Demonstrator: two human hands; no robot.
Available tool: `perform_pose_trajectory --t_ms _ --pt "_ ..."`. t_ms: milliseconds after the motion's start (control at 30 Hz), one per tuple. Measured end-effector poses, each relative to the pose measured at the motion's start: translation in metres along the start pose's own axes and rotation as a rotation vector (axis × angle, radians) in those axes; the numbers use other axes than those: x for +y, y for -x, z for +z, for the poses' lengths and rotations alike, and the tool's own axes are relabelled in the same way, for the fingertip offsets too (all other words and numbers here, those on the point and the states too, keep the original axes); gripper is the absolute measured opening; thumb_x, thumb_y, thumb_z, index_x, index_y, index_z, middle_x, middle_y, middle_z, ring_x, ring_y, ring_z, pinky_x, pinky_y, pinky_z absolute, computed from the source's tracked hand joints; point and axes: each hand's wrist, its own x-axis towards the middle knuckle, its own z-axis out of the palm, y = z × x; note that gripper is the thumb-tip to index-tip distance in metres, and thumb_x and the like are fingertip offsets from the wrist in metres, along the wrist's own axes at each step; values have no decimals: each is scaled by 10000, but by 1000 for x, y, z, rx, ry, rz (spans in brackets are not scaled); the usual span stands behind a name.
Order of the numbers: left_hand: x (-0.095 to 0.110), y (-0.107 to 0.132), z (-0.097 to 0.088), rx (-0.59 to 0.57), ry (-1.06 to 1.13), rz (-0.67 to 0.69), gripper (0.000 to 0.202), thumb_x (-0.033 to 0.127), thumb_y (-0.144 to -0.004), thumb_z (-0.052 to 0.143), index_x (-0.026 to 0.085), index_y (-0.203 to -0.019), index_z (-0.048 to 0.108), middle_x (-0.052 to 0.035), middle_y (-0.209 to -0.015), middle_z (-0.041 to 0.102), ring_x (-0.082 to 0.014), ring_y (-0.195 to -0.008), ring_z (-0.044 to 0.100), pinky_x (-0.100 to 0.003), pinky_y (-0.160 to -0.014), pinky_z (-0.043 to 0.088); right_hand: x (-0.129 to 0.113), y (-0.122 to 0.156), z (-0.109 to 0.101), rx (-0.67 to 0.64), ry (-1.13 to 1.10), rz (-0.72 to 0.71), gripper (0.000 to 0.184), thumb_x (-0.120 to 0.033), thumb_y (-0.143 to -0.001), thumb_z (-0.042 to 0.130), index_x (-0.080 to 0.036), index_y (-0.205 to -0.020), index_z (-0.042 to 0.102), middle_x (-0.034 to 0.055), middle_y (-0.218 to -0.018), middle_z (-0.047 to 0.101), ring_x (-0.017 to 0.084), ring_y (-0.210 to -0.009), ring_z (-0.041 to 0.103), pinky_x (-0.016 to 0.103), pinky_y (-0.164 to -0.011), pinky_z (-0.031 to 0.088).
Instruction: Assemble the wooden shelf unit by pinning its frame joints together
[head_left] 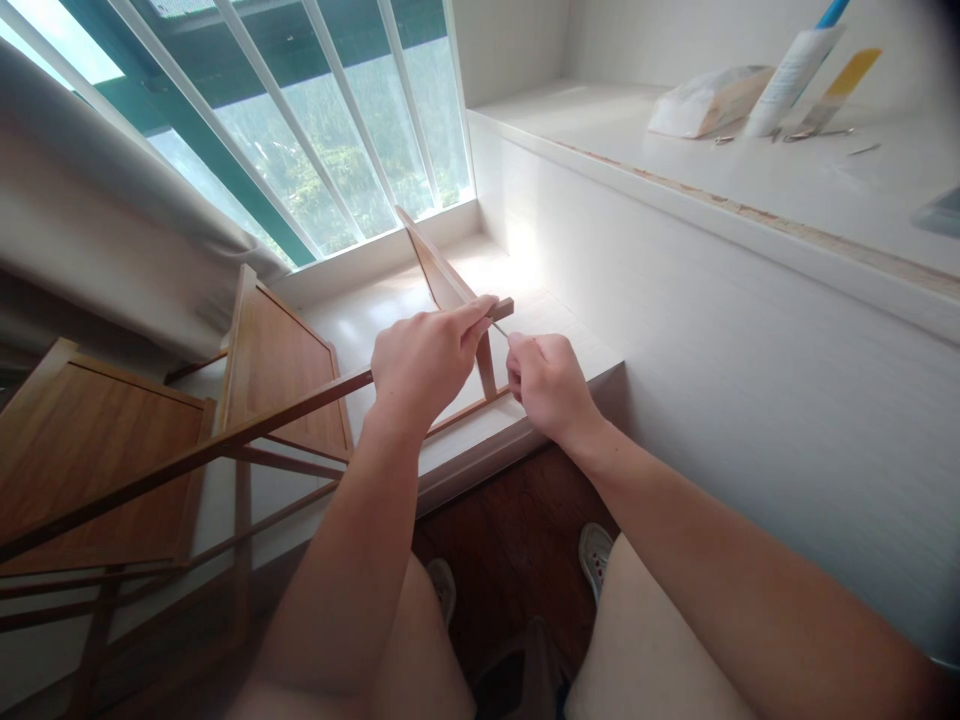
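Observation:
My left hand [424,362] is closed around a long, narrow wooden bar [300,405] near its far end. That bar runs from the lower left up to the middle of the view. Close beside it, my right hand [550,385] is closed on a thin metal rod [500,330], which reaches across to the bar's end at my left fingertips. Its kind is hidden by my fingers. Three framed wooden panels belong to the same slatted rack: a left panel [105,465], a middle panel [281,370] and a far panel [439,265], tilted edge-on.
To my right stands a white ledge [600,120] with a chipped edge, bearing a plastic bag [709,100], a white tube [795,80], a yellow-handled scraper [851,75] and small metal pieces. Behind are a barred window [330,130] and a curtain [97,190]. Dark wooden flooring [517,540] lies below.

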Motion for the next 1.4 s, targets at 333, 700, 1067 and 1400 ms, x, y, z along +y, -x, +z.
perform_pose_trajectory --t_ms 333,700,1067,1400 --pt "1 0 -1 -22 5 -10 389 492 -1006 356 491 -1305 605 -5 -976 768 -245 -806 672 -336 -644 376 -5 1 2 -45 -103 86 397 -337 -947 402 -244 -569 324 -63 -449 308 101 -411 291 263 -427 243" --pt "3 0 -3 -34 16 -40 381 509 -998 369 502 -1291 613 6 -990 766 -254 -833 675 -345 -680 408 -7 1 -13 19 909 -233 438 -353 -1023 308 -192 -692 545 38 -610 547 164 -569 463 317 -576 216" --pt "3 0 -3 -27 6 -27 382 509 -998 360 507 -1290 606 2 -981 768 -251 -815 674 -348 -645 380 -8 2 -13 0 1101 -281 452 -361 -1033 297 -172 -766 609 66 -675 631 160 -552 485 323 -567 161" --pt "3 0 -4 -33 24 -33 380 494 -1000 366 502 -1290 611 2 -982 766 -248 -831 673 -342 -670 393 -3 2 -11 -2 968 -268 440 -359 -1028 300 -190 -699 539 41 -629 570 157 -556 451 316 -571 198"
